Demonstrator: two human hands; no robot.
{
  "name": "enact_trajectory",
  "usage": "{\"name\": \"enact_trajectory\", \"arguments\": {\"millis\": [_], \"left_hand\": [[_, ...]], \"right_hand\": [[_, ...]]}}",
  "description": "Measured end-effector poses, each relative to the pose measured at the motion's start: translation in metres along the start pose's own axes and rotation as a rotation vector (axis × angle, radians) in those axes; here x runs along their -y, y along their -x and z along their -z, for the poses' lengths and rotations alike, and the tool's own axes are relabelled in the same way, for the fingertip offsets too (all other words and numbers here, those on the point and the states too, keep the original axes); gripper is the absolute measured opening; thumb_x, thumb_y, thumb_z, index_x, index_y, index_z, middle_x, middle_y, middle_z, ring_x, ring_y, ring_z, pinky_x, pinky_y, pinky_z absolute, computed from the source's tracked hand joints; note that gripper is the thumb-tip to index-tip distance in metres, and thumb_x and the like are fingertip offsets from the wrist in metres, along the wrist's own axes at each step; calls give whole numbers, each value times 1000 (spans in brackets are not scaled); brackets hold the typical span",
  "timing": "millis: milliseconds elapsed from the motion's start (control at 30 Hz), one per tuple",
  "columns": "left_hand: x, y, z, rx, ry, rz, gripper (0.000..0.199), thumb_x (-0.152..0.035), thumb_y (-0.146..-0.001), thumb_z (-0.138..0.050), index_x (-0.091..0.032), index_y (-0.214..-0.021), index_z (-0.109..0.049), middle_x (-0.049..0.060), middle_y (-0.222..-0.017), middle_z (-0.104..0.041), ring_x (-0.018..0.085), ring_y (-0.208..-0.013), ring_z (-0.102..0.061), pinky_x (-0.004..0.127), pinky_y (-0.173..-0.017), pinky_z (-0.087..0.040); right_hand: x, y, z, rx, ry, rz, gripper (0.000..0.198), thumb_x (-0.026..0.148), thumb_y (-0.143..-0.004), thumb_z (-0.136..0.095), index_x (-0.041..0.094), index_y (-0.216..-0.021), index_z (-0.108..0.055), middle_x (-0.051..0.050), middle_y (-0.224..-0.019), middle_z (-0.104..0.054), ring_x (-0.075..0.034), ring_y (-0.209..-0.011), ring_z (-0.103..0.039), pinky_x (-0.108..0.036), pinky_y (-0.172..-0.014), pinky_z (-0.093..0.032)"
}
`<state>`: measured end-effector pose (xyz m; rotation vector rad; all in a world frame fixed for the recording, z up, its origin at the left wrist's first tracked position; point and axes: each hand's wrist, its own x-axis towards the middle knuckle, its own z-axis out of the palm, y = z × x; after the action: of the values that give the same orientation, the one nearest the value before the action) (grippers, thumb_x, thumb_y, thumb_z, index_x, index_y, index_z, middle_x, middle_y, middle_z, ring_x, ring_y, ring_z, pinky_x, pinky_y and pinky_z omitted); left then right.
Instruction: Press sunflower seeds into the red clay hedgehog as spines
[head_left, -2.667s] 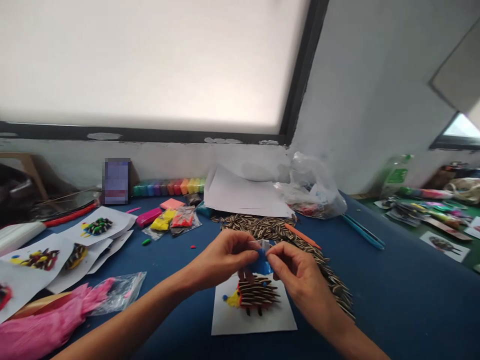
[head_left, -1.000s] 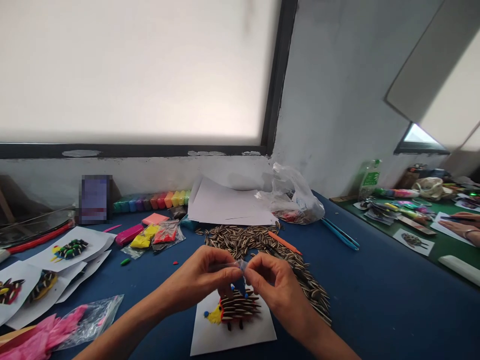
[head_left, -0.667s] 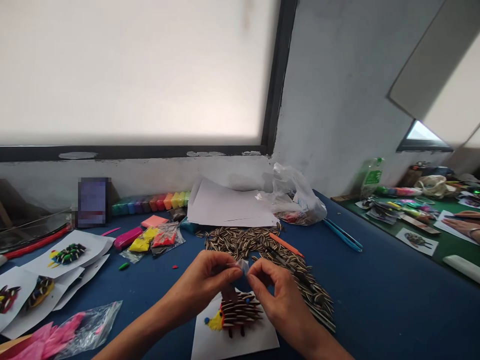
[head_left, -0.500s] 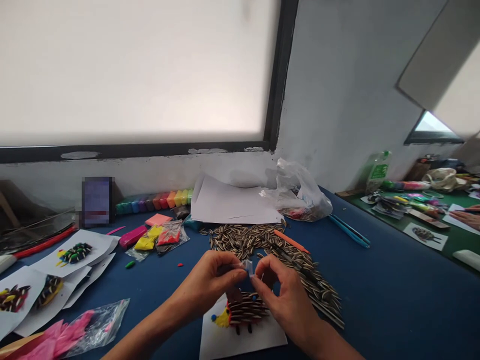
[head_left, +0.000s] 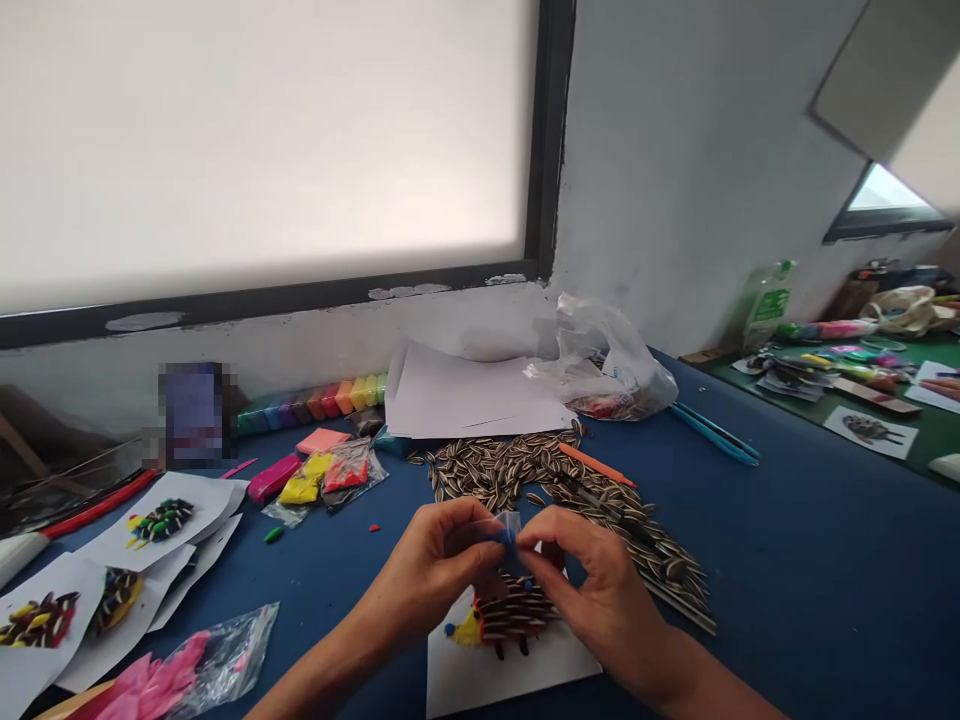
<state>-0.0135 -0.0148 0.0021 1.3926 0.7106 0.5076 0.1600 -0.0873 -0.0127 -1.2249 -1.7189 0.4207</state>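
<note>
My left hand [head_left: 431, 565] and my right hand [head_left: 600, 585] pinch a small clear plastic bag [head_left: 511, 524] from either side. Something blue shows inside the bag, partly hidden behind the fingers. Just below it, on the table, lies a white sheet [head_left: 461, 685] bearing a hedgehog [head_left: 517, 615] with a yellow face, a blue nose and sunflower seeds for spines. A blue dot sits among the spines. My hands cover part of the sheet's upper edge. Beyond them spreads a heap of sunflower seeds [head_left: 487, 470].
An orange tool [head_left: 598, 464] and a black pen [head_left: 592, 500] lie on the seeds. Packets of yellow clay [head_left: 306, 478] and red clay [head_left: 346, 480] are left of the heap. Finished pictures [head_left: 161, 525] overlap at left. Blue tweezers [head_left: 716, 435] rest at right; behind stands a plastic bag [head_left: 637, 385].
The view has shifted, so the table's things appear farther right. Both hands still pinch the small bag, and more of its blue content shows between the fingers.
</note>
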Motion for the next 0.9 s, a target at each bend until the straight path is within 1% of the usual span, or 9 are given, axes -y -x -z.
{"name": "enact_trajectory", "arguments": {"millis": [133, 233, 333, 433, 533, 600, 667, 767, 900], "left_hand": [[1, 0, 2, -6, 9, 17, 31, -40, -74, -70, -13, -82, -56, 0, -64, -62, 13, -58, -64, 25, -58, -49], [0, 1, 3, -23, -35, -12, 36, -46, -77, -68, -12, -82, -58, 1, -66, -62, 14, -60, -65, 26, -59, -50], [-1, 1, 3, -42, -63, -36, 37, -48, -79, -66, -12, -79, -58, 1, -66, -62, 14, -59, -65, 26, -58, -50], [-1, 2, 1, -44, -49, -27, 35, -46, -78, -67, -13, -79, -56, -1, -62, -60, 14, -57, -64, 25, -56, -49], [1, 3, -1, -36, 1, -35, 35, -42, -77, -69, -14, -89, -53, -3, -64, -60, 13, -55, -62, 25, -55, -48], [2, 4, -2, -26, 15, -64, 35, -38, -76, -69, -15, -95, -51, -4, -64, -59, 11, -55, -59, 24, -55, -48], [3, 4, -3, -19, 6, -88, 33, -34, -76, -69, -15, -97, -50, -4, -64, -59, 10, -56, -56, 24, -57, -48], [1, 5, -3, -18, 1, -93, 33, -31, -76, -68, -15, -99, -50, -4, -66, -59, 10, -58, -56, 25, -58, -47], [-6, 7, -4, -16, 1, -91, 36, -31, -77, -68, -14, -102, -49, -2, -73, -62, 11, -62, -58, 27, -61, -48]], "right_hand": [[-2, 0, -1, 13, -22, 29, 15, 11, -88, -60, 21, -96, -68, -1, -83, -69, -12, -70, -62, -23, -63, -49], [-2, 0, 0, 26, -32, 43, 19, 11, -88, -60, 21, -103, -70, -4, -89, -70, -14, -78, -64, -25, -69, -52], [0, 1, 1, 37, -32, 54, 21, 11, -88, -61, 20, -104, -71, -5, -93, -69, -15, -83, -65, -27, -72, -52], [2, 2, 1, 40, -25, 45, 20, 10, -87, -61, 19, -102, -71, -5, -92, -67, -14, -75, -62, -26, -65, -50], [4, 1, 0, 46, -16, 21, 17, 9, -86, -61, 19, -97, -70, -4, -88, -65, -12, -66, -58, -25, -60, -48], [5, 0, 0, 54, -9, 6, 15, 8, -85, -62, 18, -93, -70, -4, -86, -64, -12, -66, -58, -25, -60, -48], [6, 0, 1, 59, -8, -2, 14, 8, -85, -62, 18, -90, -70, -3, -85, -64, -12, -65, -58, -25, -60, -48], [7, 0, 2, 58, -16, -5, 17, 9, -86, -61, 20, -95, -71, -3, -88, -64, -12, -66, -58, -25, -61, -49], [8, 0, 4, 55, -23, -5, 19, 10, -87, -61, 22, -97, -72, -4, -93, -64, -13, -74, -62, -25, -64, -51]]}}
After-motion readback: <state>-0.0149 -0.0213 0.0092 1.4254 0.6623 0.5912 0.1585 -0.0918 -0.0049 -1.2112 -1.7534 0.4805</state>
